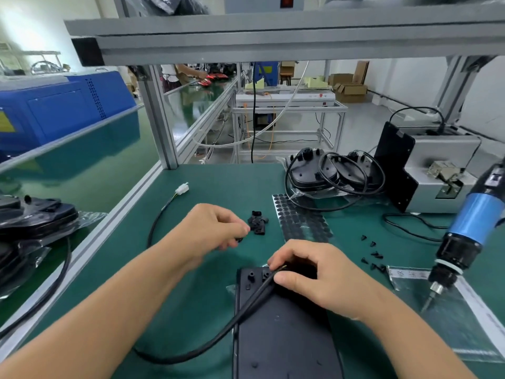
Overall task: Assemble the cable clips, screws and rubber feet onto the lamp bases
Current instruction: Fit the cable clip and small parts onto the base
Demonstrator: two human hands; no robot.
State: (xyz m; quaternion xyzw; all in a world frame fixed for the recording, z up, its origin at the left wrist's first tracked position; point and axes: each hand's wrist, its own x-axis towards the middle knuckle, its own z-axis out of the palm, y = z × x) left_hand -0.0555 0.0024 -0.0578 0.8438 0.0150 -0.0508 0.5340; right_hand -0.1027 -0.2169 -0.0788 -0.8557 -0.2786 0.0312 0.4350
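Note:
A black lamp base (pixel 284 335) lies upside down at the near edge of the green bench. Its black cable (pixel 218 336) runs over the base's top end and loops left to a white connector (pixel 182 189). My right hand (pixel 314 274) pinches the cable against the base's top end. My left hand (pixel 213 231) hovers just left of a small pile of black cable clips (pixel 258 221), with one small black clip (pixel 240 238) between its fingertips. A sheet of round black rubber feet (pixel 300 218) lies beyond my right hand. Several black screws (pixel 373 254) are scattered to the right.
An electric screwdriver (pixel 464 233) with a blue body hangs at the right over a clear bag (pixel 448 310). Bagged lamp bases (pixel 333 173) with coiled cables sit at the back, beside a grey screw feeder (pixel 437 170). More bagged bases (pixel 30 222) lie at far left.

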